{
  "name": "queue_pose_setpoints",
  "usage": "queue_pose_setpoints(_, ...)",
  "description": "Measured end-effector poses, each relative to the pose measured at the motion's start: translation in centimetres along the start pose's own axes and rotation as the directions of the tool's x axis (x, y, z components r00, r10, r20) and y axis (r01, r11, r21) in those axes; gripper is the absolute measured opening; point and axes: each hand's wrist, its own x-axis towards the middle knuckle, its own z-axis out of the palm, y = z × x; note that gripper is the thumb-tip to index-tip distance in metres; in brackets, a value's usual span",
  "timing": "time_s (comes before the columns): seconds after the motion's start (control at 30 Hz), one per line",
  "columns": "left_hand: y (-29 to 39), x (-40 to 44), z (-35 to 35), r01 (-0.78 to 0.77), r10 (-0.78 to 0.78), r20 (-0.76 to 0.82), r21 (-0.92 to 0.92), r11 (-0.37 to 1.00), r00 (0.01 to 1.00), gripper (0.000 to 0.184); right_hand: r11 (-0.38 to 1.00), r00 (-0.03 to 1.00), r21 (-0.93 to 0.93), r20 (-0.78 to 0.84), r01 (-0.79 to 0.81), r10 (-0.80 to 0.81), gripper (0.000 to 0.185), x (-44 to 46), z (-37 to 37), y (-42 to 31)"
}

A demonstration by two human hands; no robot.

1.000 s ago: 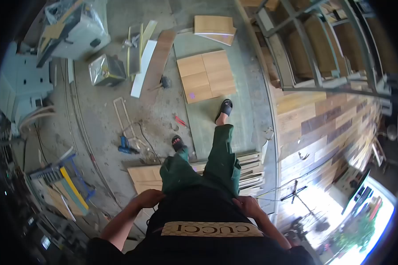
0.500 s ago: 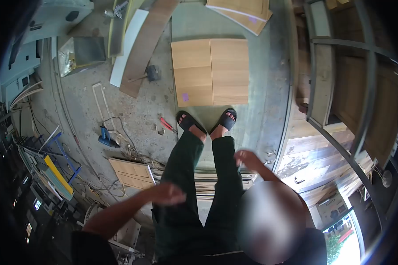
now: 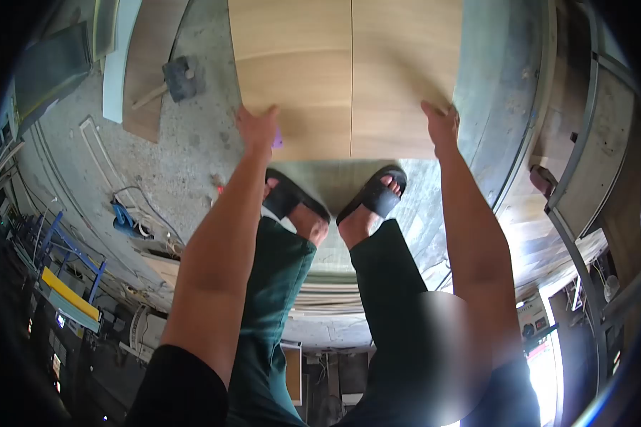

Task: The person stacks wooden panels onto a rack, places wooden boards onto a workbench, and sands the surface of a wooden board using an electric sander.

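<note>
Two light wooden panels [image 3: 313, 71] lie side by side in front of my feet, a thin dark seam running between them. My left hand [image 3: 258, 129] grips the near left edge, thumb on the top face and fingers over the side. Beside that thumb a purple sticker [image 3: 278, 140] shows, partly covered. At the near right edge my right hand [image 3: 444, 129] holds the other side, its thumb on top. The undersides of the panels and some fingertips are hidden.
A black-headed mallet [image 3: 180, 80] lies on the concrete floor at left, near long brown and white boards [image 3: 139, 99]. A blue power tool [image 3: 124, 219] with a cord sits lower left. My sandalled feet [image 3: 374, 196] stand close to the panels' near edge. Metal framing [image 3: 577, 142] runs along the right.
Both hands have reached forward and down from above my legs to the panels' side edges. My view has come closer, so the panels look larger.
</note>
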Motion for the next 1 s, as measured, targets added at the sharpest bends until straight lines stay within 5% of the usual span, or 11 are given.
queue_pose_setpoints(0.13, 2.5, -1.3, -1.1, 0.029, -0.006, 0.096, -0.246, 0.969, 0.995, 0.068, 0.959, 0.966, 0.124, 0.009, -0.256, 0.257, 0.093, -1.7, -3.2, -2.2)
queue_pose_setpoints(0.2, 3.3, -2.3, -1.3, 0.055, -0.125, -0.175, -0.359, 0.932, 0.977, 0.058, 0.956, 0.965, 0.137, 0.019, -0.260, 0.260, 0.092, -1.5, -4.7, -2.4)
queue_pose_setpoints(0.3, 5.4, -3.2, -4.9, 0.155, -0.176, -0.095, -0.200, 0.968, 0.980, 0.058, 0.955, 0.960, 0.114, 0.092, -0.273, 0.263, 0.084, -4.0, -9.5, -5.0)
queue_pose_setpoints(0.4, 9.7, -5.3, -7.7, -0.031, 0.076, 0.272, -0.165, 0.986, 0.959, 0.065, 0.906, 0.927, 0.419, 0.360, -0.057, -0.108, 0.049, -7.0, -11.3, -8.1)
queue_pose_setpoints(0.5, 12.3, -8.9, -7.1, -0.036, 0.147, 0.279, -0.366, 0.930, 0.949, 0.073, 0.979, 0.951, 0.198, 0.293, 0.041, -0.099, 0.049, -11.4, -9.1, -11.8)
queue_pose_setpoints(0.63, 14.1, -12.3, -6.6, 0.017, 0.121, 0.261, -0.474, 0.881, 0.958, 0.077, 0.944, 0.956, 0.330, 0.286, -0.030, -0.069, 0.062, -15.5, -6.8, -17.5)
queue_pose_setpoints(0.7, 15.5, -13.8, -6.6, 0.439, -0.005, 0.663, -0.491, 0.752, 0.749, 0.088, 0.910, 0.913, 0.401, 0.401, -0.104, -0.073, 0.072, -17.1, -7.4, -20.1)
queue_pose_setpoints(0.77, 17.7, -14.8, -6.3, 0.473, 0.118, 0.745, -0.528, 0.706, 0.656, 0.090, 0.951, 0.911, 0.308, 0.400, -0.027, -0.104, 0.096, -18.1, -6.9, -22.2)
queue_pose_setpoints(0.9, 16.6, -15.0, -4.0, 0.528, 0.127, 0.819, -0.470, 0.708, 0.559, 0.092, 0.981, 0.978, 0.186, 0.205, -0.057, 0.018, 0.083, -17.1, -6.5, -22.8)
queue_pose_setpoints(0.97, 16.3, -16.6, -2.9, 0.506, 0.052, 0.779, -0.455, 0.733, 0.625, 0.078, 0.986, 0.982, 0.139, 0.176, -0.088, 0.063, 0.077, -16.0, -7.4, -21.5)
queue_pose_setpoints(1.0, 15.5, -17.3, -2.6, 0.186, 0.103, 0.679, -0.339, 0.922, 0.727, 0.066, 0.992, 0.985, 0.103, 0.164, -0.076, 0.058, 0.072, -15.4, -7.9, -20.6)
